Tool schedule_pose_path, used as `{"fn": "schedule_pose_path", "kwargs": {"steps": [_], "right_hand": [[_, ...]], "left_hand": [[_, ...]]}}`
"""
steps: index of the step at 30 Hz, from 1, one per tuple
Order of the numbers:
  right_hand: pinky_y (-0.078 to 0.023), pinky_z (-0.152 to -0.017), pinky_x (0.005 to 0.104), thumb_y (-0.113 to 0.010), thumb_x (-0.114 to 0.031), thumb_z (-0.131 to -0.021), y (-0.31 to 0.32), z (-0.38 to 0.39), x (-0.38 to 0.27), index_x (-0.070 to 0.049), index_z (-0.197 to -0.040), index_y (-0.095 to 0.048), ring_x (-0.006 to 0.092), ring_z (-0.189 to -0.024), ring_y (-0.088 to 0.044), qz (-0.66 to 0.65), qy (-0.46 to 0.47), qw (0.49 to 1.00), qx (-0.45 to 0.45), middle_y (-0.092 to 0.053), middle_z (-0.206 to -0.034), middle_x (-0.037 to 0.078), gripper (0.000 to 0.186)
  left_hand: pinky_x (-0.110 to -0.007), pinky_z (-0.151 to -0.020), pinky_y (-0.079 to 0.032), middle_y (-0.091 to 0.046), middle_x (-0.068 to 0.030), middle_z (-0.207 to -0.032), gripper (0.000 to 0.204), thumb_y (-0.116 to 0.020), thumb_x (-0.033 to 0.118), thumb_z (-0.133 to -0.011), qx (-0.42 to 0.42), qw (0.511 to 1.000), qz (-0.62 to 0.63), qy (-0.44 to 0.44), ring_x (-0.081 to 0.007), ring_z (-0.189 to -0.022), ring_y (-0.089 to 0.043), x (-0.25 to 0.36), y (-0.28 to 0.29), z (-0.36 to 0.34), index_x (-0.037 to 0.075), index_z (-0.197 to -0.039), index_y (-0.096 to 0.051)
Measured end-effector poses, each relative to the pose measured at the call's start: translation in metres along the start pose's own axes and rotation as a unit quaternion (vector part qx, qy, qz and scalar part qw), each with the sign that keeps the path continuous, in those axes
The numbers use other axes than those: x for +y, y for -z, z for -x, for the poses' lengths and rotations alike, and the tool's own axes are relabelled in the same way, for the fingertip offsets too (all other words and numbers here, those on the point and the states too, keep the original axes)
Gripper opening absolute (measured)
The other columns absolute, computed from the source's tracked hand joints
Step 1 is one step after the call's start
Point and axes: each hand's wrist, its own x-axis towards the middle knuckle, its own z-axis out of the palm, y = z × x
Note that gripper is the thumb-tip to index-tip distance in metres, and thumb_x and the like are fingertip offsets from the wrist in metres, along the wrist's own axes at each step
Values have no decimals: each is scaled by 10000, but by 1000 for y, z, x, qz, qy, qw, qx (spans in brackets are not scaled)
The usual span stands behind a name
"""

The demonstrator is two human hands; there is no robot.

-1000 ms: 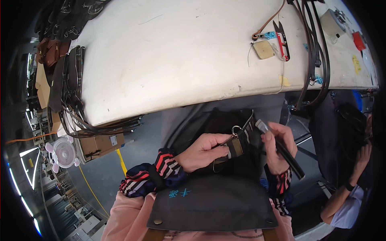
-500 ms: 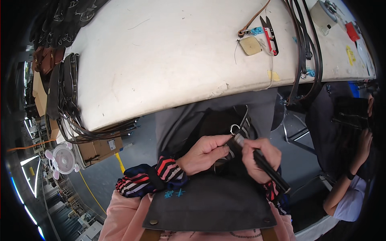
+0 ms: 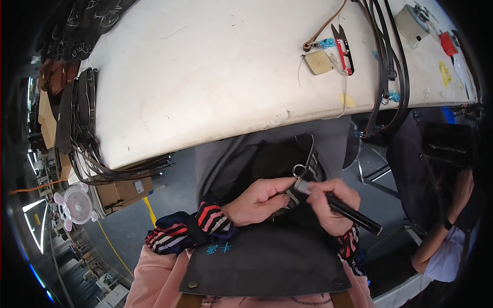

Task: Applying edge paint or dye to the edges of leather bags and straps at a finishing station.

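A dark bag [image 3: 267, 163] with a striped lining lies on my lap, below the table's front edge. My left hand [image 3: 259, 200] is closed, its thumb and fingers pinching the bag's zipper edge. Just beyond those fingertips a metal ring [image 3: 299, 170] stands up from the bag. Wrapped in my right hand [image 3: 334, 204] is a black-handled tool [image 3: 359, 218] with a grey metal end; its exact kind is unclear. That end meets the zipper edge near the ring, while the handle slants down to the right. My fingers hide part of the tool and the pinched edge.
On the white table [image 3: 205, 77] lie red-handled thread snips [image 3: 345, 50], a tan block [image 3: 319, 62] and dark straps [image 3: 382, 66] hanging over the edge. More black straps [image 3: 84, 118] drape at the left, near a small fan [image 3: 77, 204]. At the right a co-worker's arm [image 3: 441, 226] shows.
The black handle in my right hand has swung up and outward to the right, lying flatter. My left hand keeps its pinch, and the view has shifted slightly.
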Motion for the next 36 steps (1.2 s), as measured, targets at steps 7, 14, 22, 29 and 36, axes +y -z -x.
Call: {"fn": "schedule_pose_path", "kwargs": {"steps": [7, 14, 22, 29, 36], "right_hand": [[-370, -447, 177, -613, 4, -756, 6, 0, -1, -13, -790, -572, 25, -487, -476, 6, 2, 997, -71, -565, -588, 1, 56], [-319, -500, 170, -562, -63, -820, 57, -27, -26, -2, -906, -529, 31, -551, -442, -3, -9, 992, 128, -517, -652, -7, 111], [-356, -572, 136, -591, -10, -807, 109, -73, -62, 11, -880, -570, 15, -636, -459, 153, 98, 950, 255, -535, -723, -26, 78], [-360, -550, 177, -622, -275, -817, 145, -151, -93, 2, -946, -610, 46, -600, -450, 111, 110, 947, 281, -515, -689, -17, 306], [-385, -484, 236, -618, -559, -696, 243, -281, -100, -51, -836, -664, 88, -513, -490, 294, 49, 894, 335, -550, -597, 21, 529]], "left_hand": [[-194, -841, -372, -525, -17, -1100, 374, -376, -16, -888, 10, 999, 28, -14, -31, -957, -463, -10, 5, -1, -24, -1262, -384], [-179, -721, -373, -526, 33, -918, 296, -382, -13, -877, 28, 996, 86, -23, -4, -799, -426, 0, 1, -2, -27, -1157, -477], [-172, -704, -367, -526, 30, -918, 300, -409, 36, -895, 21, 998, 63, -8, -7, -786, -425, -5, 12, 1, -40, -1181, -459], [-185, -784, -391, -558, -9, -1011, 329, -420, 38, -891, -8, 996, 87, -22, -31, -879, -489, -4, 21, 0, -50, -1208, -438], [-237, -877, -386, -563, -88, -1098, 355, -447, 48, -877, -4, 993, 118, 6, -112, -989, -528, -4, 32, -6, -79, -1208, -428]]}}
